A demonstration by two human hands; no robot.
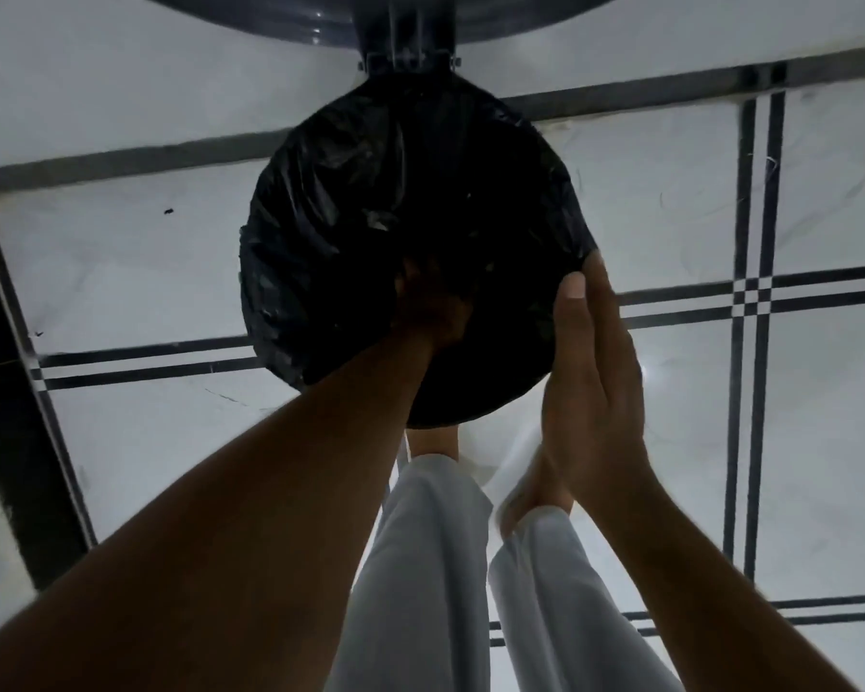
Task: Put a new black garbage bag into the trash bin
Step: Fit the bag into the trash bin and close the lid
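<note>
A round trash bin stands on the floor below me, its mouth covered all round by a crinkled black garbage bag [370, 182]. The bin's grey lid [320, 17] stands open at the top of the view, joined by a hinge [408, 57]. My left hand [428, 307] reaches down inside the bag, and its fingers are lost in the dark. My right hand [595, 372] lies flat with straight fingers against the bag at the bin's right rim, thumb up.
The floor is white tile with dark double stripes [755, 292]. A dark strip [15, 392] runs along the left edge. My legs in white trousers [430, 566] and my bare feet stand just in front of the bin.
</note>
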